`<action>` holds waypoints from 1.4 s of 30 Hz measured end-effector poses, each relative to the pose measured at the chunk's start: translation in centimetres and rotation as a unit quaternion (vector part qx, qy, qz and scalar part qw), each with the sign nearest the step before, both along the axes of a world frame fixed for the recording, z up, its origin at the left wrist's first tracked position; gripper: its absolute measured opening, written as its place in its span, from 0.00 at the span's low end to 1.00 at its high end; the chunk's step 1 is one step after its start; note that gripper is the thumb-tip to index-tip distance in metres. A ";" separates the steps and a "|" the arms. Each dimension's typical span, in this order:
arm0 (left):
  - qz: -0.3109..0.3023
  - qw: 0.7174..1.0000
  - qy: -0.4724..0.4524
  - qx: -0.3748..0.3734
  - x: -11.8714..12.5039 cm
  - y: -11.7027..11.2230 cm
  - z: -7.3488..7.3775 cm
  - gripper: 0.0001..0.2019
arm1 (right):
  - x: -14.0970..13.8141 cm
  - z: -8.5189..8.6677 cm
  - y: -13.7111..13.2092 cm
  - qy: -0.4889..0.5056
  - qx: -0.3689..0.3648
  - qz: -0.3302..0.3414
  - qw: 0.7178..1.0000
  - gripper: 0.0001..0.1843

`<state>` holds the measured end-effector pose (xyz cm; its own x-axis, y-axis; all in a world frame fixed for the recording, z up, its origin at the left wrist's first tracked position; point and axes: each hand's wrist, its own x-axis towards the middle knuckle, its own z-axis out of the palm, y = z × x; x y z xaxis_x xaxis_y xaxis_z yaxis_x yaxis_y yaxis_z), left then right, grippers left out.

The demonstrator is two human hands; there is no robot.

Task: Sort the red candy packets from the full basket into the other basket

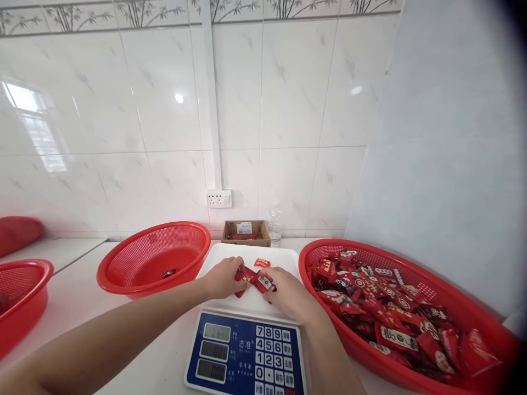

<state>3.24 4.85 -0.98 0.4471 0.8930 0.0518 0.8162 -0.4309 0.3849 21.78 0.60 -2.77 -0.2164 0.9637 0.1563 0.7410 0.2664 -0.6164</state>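
Over the white pan of a digital scale (214, 253), both hands are close together. My left hand (225, 277) has its fingers closed on a red packet (246, 275). My right hand (286, 291) grips a red packet with a white label (264, 282); the two packets touch or overlap between the hands. Just behind them a small red and yellow packet (262, 263) lies on the pan. The scale's blue keypad panel (242, 351) faces me, below the hands. Fingertips of both hands are partly hidden.
At right stands a red basket (307, 258) heaped with red packets (382, 307). A red colander (123, 258) at left holds one small packet (168, 272). Another red basket (41, 274) is at far left. Behind the scale are a cardboard box (230, 237) and a clear plastic container (275, 227).
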 end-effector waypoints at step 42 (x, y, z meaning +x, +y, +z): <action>-0.089 0.992 0.031 0.084 -1.6 2.4 0.3 0.29 | 1.3 2.9 -1.0 0.348 0.166 -0.148 0.911 0.23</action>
